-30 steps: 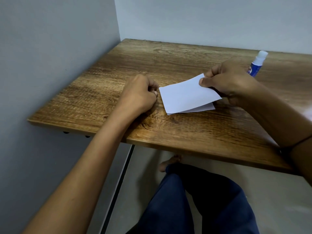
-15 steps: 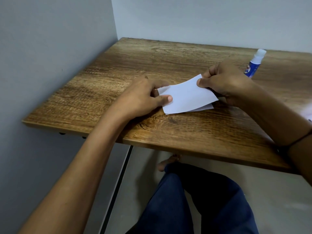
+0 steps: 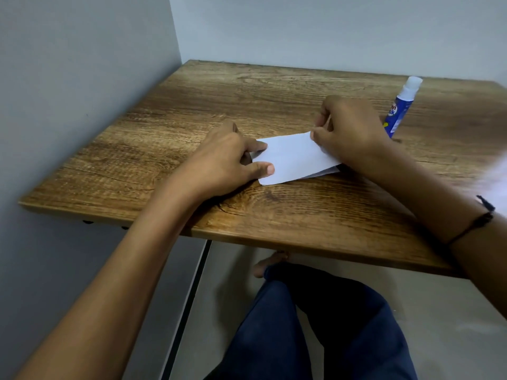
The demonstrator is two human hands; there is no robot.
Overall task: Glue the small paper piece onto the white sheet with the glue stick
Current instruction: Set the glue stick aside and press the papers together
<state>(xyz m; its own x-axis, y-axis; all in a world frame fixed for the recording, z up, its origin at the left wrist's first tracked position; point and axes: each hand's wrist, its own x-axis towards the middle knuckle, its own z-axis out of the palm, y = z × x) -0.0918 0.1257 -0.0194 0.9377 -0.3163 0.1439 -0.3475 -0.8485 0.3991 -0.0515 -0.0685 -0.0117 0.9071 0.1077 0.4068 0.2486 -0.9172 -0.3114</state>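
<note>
A folded white paper lies near the middle of the wooden table. Two layers show at its right edge. My left hand holds its left end, thumb on top and forefinger at the far corner. My right hand pinches the top layer's far right corner between thumb and fingers. A blue glue stick with a white cap lies on the table just behind my right hand. I cannot tell the small piece from the sheet.
Grey walls close off the table's left and back sides. A blurred white patch shows at the right edge of view. My legs in dark blue trousers are under the table's near edge.
My left hand went from a fist beside the paper to gripping the paper's left end. My right hand stayed pinched on the far right corner and the paper flattened a little.
</note>
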